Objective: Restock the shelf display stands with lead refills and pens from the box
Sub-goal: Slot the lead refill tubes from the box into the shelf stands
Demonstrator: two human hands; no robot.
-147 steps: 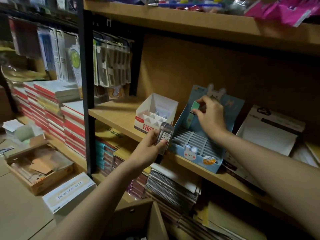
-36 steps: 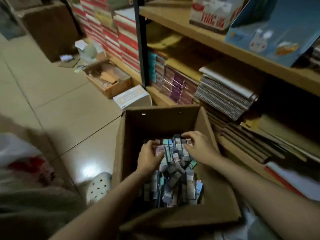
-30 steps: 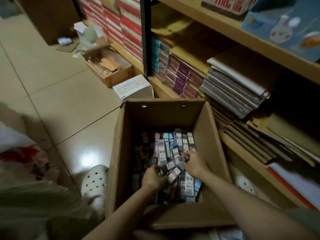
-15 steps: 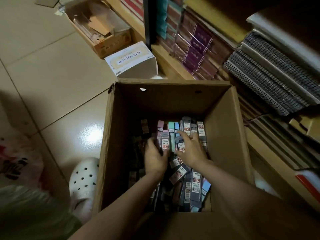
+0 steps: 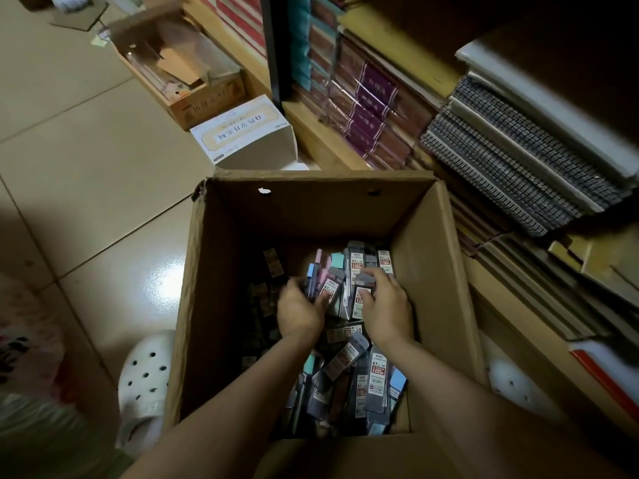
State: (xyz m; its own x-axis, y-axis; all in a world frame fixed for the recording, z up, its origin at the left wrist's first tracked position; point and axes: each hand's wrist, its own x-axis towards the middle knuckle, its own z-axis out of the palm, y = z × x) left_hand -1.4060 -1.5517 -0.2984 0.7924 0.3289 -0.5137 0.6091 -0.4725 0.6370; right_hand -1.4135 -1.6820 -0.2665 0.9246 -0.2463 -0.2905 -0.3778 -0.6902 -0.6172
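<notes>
An open cardboard box (image 5: 428,236) stands on the floor in front of me, its bottom covered with several loose lead refill packs (image 5: 377,375) in grey, pink and teal. Both my hands are down inside it. My left hand (image 5: 299,307) grips a small bunch of lead refill packs (image 5: 328,288), fingers curled around them. My right hand (image 5: 385,305) lies just to the right, its fingers curled over more packs (image 5: 361,295) and pressing them toward the left hand. The shelf display stands are out of view.
The lower shelf (image 5: 321,140) to the right holds stacked notebooks (image 5: 518,157) and purple packets (image 5: 370,105). A white carton (image 5: 242,133) and a wooden tray (image 5: 179,70) sit on the tiled floor beyond the box. My white clogs (image 5: 145,385) flank the box.
I left the blue stand on the shelf and bent down to the box. In the last second my hands have gathered refill packs together, the left hand's fingers closing round a bunch.
</notes>
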